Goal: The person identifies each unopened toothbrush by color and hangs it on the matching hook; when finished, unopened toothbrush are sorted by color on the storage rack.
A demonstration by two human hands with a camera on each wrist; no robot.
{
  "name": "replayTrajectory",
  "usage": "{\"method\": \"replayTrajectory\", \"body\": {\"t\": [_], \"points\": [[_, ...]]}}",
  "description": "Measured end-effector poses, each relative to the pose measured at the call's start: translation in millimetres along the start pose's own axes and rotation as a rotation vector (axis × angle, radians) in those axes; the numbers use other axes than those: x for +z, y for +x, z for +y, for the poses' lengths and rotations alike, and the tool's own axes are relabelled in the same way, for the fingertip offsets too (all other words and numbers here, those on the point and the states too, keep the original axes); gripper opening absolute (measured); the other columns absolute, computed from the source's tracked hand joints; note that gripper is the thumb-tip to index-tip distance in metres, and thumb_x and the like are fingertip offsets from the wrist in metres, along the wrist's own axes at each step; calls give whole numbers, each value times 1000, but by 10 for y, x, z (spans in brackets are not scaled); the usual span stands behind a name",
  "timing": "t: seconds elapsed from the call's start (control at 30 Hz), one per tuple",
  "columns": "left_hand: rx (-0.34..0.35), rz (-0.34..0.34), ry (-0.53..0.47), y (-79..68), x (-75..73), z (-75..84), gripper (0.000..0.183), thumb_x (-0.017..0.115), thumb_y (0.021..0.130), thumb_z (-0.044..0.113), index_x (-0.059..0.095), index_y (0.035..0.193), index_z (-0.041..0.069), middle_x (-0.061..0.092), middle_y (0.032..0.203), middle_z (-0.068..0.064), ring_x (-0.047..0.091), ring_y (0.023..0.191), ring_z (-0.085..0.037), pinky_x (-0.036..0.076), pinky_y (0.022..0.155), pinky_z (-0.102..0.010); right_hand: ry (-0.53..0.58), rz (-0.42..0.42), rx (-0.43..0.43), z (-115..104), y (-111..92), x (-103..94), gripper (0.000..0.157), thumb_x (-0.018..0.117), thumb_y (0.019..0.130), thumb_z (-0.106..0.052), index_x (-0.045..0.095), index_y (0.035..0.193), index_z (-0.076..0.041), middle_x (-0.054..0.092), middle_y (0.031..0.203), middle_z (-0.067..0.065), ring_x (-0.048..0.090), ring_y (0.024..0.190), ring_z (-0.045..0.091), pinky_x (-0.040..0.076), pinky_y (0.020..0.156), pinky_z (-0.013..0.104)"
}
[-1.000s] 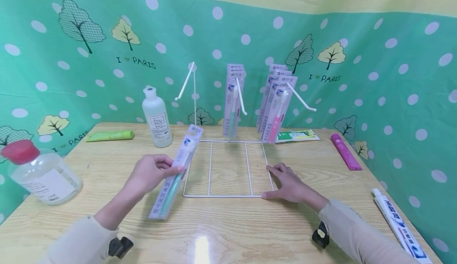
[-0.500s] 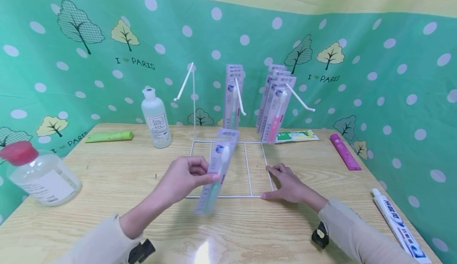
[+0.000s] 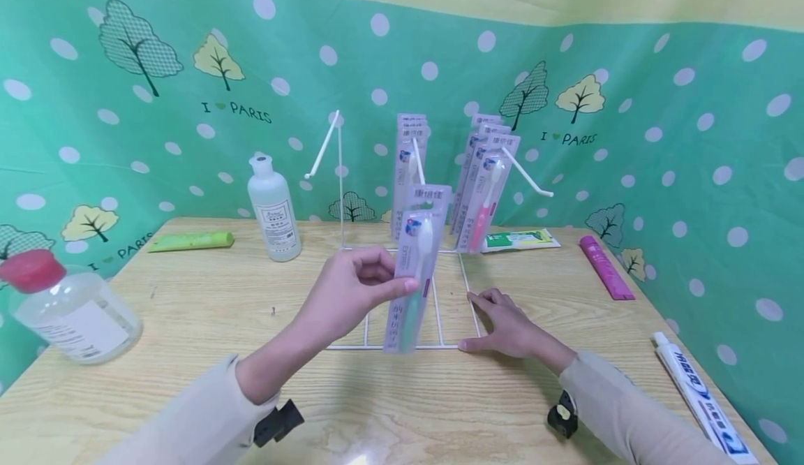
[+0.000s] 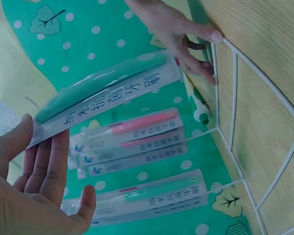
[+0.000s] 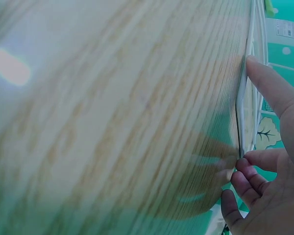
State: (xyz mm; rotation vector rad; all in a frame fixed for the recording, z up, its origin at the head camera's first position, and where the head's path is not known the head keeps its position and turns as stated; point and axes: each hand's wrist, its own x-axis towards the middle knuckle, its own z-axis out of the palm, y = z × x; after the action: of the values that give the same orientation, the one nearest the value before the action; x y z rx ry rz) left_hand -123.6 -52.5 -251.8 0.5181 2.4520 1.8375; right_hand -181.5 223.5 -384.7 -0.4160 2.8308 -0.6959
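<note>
My left hand (image 3: 358, 287) pinches a packaged toothbrush (image 3: 417, 269) with a green handle by its left edge. The pack stands nearly upright above the base of a white wire display rack (image 3: 396, 346), in front of its middle hook. In the left wrist view, thumb and fingers of the left hand (image 4: 44, 171) clasp one end of the pack. Toothbrush packs with green handles (image 3: 403, 172) hang on the middle hook, partly hidden; ones with pink handles (image 3: 486, 193) hang on the right hook. My right hand (image 3: 505, 325) holds the rack's front right corner between thumb and fingers.
The left hook (image 3: 323, 145) carries no pack. A white bottle (image 3: 275, 210), a green tube (image 3: 191, 240) and a red-capped bottle (image 3: 75, 308) are at left. A green-and-yellow toothpaste tube (image 3: 521, 239), a magenta tube (image 3: 606, 267) and a white toothpaste tube (image 3: 703, 395) lie at right.
My left hand has carried the green toothbrush pack from the rack's left side to the right and up before the middle hook, turning it more upright. The right hand stays at the corner.
</note>
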Motion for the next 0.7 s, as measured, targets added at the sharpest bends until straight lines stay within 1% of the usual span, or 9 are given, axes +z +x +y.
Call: {"method": "replayTrajectory", "body": {"t": [0.13, 0.33, 0.47, 0.7], "points": [[-25, 9, -14, 49, 6, -5, 21, 73, 75, 25, 66, 83, 6, 69, 79, -2, 65, 76, -15, 49, 78, -34, 6, -2, 6, -7, 1, -2, 98, 71, 65, -59, 32, 142, -11, 35, 131, 9, 32, 121, 28, 32, 100, 49], [-38, 21, -55, 105, 39, -94, 21, 71, 79, 26, 66, 85, 6, 69, 82, -3, 65, 79, -16, 48, 80, -35, 0, -6, 8, -9, 1, -4, 99, 70, 65, -59, 31, 142, -12, 35, 132, 9, 32, 121, 28, 32, 100, 49], [-53, 61, -92, 191, 58, -146, 23, 68, 81, 29, 66, 88, 7, 69, 85, -3, 64, 82, -16, 49, 83, -34, -4, -4, 5, -7, -5, -10, 98, 70, 65, -60, 32, 142, -12, 34, 132, 10, 32, 121, 29, 32, 99, 50], [-86, 169, -136, 398, 83, -228, 27, 66, 82, 33, 66, 93, 8, 66, 89, -5, 61, 85, -18, 48, 85, -33, 9, -2, -21, -10, -23, -12, 97, 71, 66, -57, 32, 141, -10, 35, 131, 10, 33, 120, 28, 33, 99, 49]]}}
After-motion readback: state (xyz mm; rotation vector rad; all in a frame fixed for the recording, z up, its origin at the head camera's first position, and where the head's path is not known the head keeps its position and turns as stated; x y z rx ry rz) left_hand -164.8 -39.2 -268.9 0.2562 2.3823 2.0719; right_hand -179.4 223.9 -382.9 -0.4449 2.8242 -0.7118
